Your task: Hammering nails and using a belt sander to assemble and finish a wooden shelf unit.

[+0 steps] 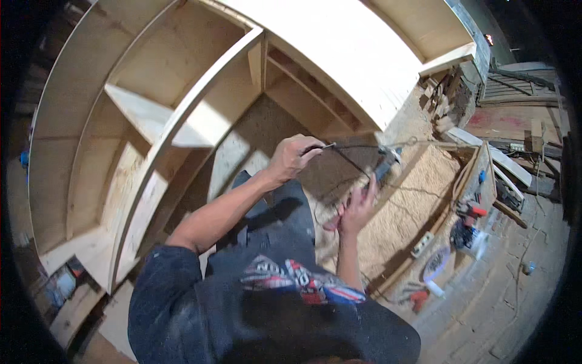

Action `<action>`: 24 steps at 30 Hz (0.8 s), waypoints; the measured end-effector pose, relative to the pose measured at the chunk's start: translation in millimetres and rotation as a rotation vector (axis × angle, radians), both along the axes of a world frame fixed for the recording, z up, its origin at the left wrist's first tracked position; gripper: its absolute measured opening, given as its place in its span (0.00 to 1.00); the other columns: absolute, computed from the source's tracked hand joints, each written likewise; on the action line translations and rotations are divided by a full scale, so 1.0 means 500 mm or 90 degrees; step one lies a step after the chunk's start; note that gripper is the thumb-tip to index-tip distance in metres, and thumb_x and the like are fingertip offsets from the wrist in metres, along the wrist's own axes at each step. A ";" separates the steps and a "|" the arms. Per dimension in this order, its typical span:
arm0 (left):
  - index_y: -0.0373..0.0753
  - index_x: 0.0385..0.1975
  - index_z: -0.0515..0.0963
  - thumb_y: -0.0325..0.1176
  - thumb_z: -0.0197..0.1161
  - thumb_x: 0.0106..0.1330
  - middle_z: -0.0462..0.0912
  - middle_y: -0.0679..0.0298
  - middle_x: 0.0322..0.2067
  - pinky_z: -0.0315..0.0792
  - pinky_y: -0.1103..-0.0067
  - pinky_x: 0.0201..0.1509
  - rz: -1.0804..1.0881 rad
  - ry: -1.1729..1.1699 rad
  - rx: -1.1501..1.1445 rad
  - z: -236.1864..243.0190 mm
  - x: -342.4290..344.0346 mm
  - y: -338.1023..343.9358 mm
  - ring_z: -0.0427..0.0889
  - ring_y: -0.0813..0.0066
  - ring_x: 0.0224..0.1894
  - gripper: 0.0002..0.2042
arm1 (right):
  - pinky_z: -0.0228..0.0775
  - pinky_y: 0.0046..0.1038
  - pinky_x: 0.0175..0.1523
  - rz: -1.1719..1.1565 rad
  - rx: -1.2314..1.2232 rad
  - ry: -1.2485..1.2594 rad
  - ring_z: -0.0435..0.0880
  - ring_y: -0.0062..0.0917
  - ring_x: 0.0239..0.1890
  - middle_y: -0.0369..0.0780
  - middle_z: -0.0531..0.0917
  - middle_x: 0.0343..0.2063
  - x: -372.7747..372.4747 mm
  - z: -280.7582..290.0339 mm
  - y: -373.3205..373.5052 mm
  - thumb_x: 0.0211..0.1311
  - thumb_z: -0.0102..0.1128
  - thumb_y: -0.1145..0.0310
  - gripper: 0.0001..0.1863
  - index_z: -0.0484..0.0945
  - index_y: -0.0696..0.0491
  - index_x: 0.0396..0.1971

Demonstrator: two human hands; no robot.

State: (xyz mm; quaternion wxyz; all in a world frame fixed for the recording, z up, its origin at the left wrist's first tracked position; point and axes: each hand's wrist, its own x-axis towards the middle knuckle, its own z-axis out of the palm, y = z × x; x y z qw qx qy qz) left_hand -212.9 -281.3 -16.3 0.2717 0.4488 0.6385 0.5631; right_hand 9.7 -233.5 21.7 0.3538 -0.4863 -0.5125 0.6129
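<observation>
My left hand (290,162) is raised in front of my chest, fingers closed in a pinch. From its fingertips juts a thin metal piece (329,145), too small to name. To its right, my right hand (357,208) is wrapped round a blurred hand tool (384,165) with a grey-blue body and a silvery end pointing away from me. A reddish part shows below the palm; the tool's exact kind is unclear. A dark cord (353,162) runs between the two hands.
A curved pale plywood cabinet frame (182,112) with shelves rises at left and ahead. A wooden box of sawdust (418,203) lies on the right. Red-handled tools (418,298), a power strip (422,244) and cords lie along its edge. Wood scraps (441,97) are piled behind.
</observation>
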 end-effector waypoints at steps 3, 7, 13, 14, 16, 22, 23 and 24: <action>0.40 0.37 0.84 0.30 0.68 0.64 0.86 0.59 0.34 0.78 0.70 0.46 0.081 0.278 0.117 -0.084 -0.132 0.053 0.85 0.59 0.41 0.05 | 0.66 0.15 0.27 0.106 0.409 -0.198 0.70 0.12 0.25 0.35 0.76 0.37 0.010 -0.106 0.083 0.74 0.51 0.73 0.36 0.49 0.49 0.77; 0.46 0.40 0.85 0.33 0.73 0.60 0.87 0.66 0.37 0.76 0.71 0.54 0.114 0.557 0.302 -0.192 -0.318 0.197 0.82 0.68 0.49 0.09 | 0.67 0.14 0.27 0.047 0.393 -0.091 0.72 0.14 0.22 0.39 0.83 0.37 -0.032 -0.224 0.179 0.75 0.49 0.72 0.37 0.44 0.50 0.78; 0.46 0.41 0.84 0.32 0.73 0.60 0.81 0.72 0.31 0.67 0.68 0.62 0.091 0.802 0.593 -0.309 -0.424 0.345 0.78 0.70 0.48 0.10 | 0.62 0.15 0.21 -0.060 0.617 0.054 0.67 0.12 0.19 0.34 0.74 0.30 -0.094 -0.459 0.263 0.76 0.51 0.61 0.19 0.65 0.55 0.59; 0.46 0.41 0.84 0.32 0.73 0.60 0.81 0.72 0.31 0.67 0.68 0.62 0.095 0.810 0.615 -0.331 -0.430 0.359 0.78 0.70 0.48 0.10 | 0.62 0.15 0.21 -0.069 0.637 0.063 0.67 0.12 0.19 0.34 0.74 0.30 -0.110 -0.487 0.271 0.76 0.51 0.61 0.19 0.65 0.55 0.59; 0.48 0.41 0.82 0.33 0.73 0.60 0.78 0.73 0.30 0.63 0.67 0.64 0.127 0.841 0.703 -0.360 -0.438 0.391 0.76 0.72 0.46 0.10 | 0.59 0.15 0.21 -0.082 0.712 0.044 0.66 0.12 0.18 0.34 0.74 0.29 -0.133 -0.529 0.281 0.77 0.50 0.60 0.20 0.65 0.58 0.59; 0.49 0.40 0.81 0.31 0.71 0.57 0.76 0.74 0.31 0.60 0.65 0.65 0.125 0.895 0.774 -0.359 -0.456 0.451 0.75 0.72 0.46 0.11 | 0.69 0.24 0.32 -0.060 0.940 -0.214 0.74 0.18 0.27 0.38 0.78 0.32 -0.163 -0.540 0.270 0.77 0.49 0.64 0.17 0.68 0.61 0.56; 0.48 0.39 0.81 0.30 0.71 0.60 0.76 0.73 0.30 0.60 0.64 0.64 0.120 0.890 0.775 -0.355 -0.467 0.455 0.75 0.72 0.45 0.10 | 0.71 0.27 0.34 -0.093 1.015 -0.281 0.77 0.22 0.28 0.39 0.78 0.32 -0.166 -0.537 0.277 0.77 0.48 0.65 0.17 0.69 0.61 0.56; 0.47 0.39 0.81 0.29 0.70 0.62 0.76 0.72 0.30 0.61 0.64 0.62 0.109 0.882 0.783 -0.347 -0.470 0.457 0.75 0.71 0.44 0.08 | 0.74 0.30 0.35 -0.136 1.087 -0.354 0.79 0.26 0.29 0.40 0.79 0.32 -0.170 -0.533 0.281 0.77 0.47 0.66 0.17 0.70 0.61 0.57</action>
